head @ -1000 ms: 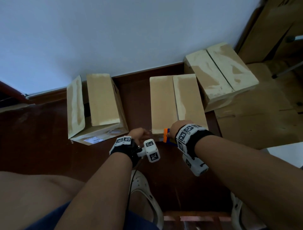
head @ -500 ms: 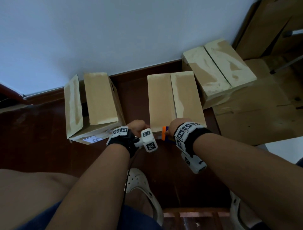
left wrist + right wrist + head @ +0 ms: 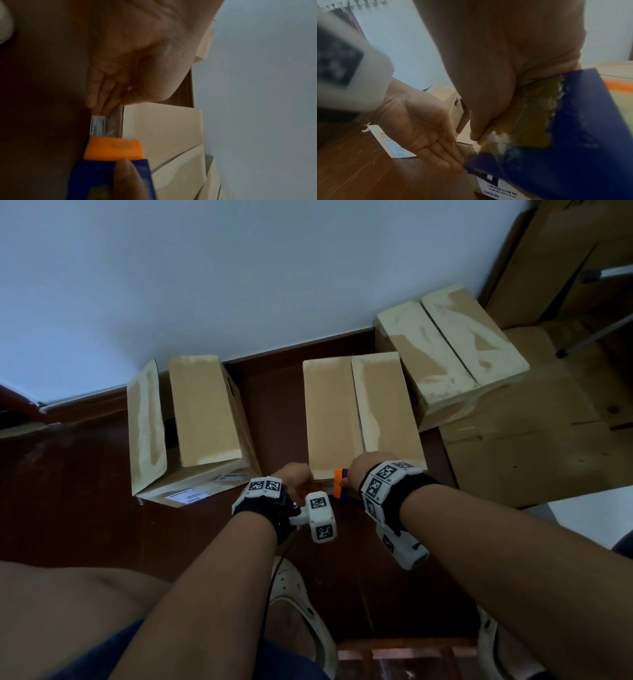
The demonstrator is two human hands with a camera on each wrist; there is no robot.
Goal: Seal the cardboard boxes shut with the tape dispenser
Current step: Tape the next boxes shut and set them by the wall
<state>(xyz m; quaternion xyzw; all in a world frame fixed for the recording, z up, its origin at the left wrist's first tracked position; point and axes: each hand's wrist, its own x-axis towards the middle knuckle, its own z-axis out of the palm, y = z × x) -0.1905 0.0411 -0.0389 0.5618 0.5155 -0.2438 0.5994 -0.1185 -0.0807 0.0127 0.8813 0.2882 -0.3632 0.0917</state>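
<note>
Anchoring the tape end on the middle cardboard box's (image 3: 363, 412) near face goes best if the left hand (image 3: 295, 478), fingers straight, presses it flat while the right hand (image 3: 364, 470), grasping the tape dispenser (image 3: 342, 483) just beside it, pulls along the flap seam.

Both forearms reach forward and down, wrists close together, each banded with a black strap carrying white marker blocks. The left hand (image 3: 295, 478) lies flat, fingers (image 3: 443, 152) straight and together, tips pressed forward, palm turned inward. The right hand (image 3: 363, 468) is curled in a grip, thumb (image 3: 127, 175) clamped on top of what it holds
</note>
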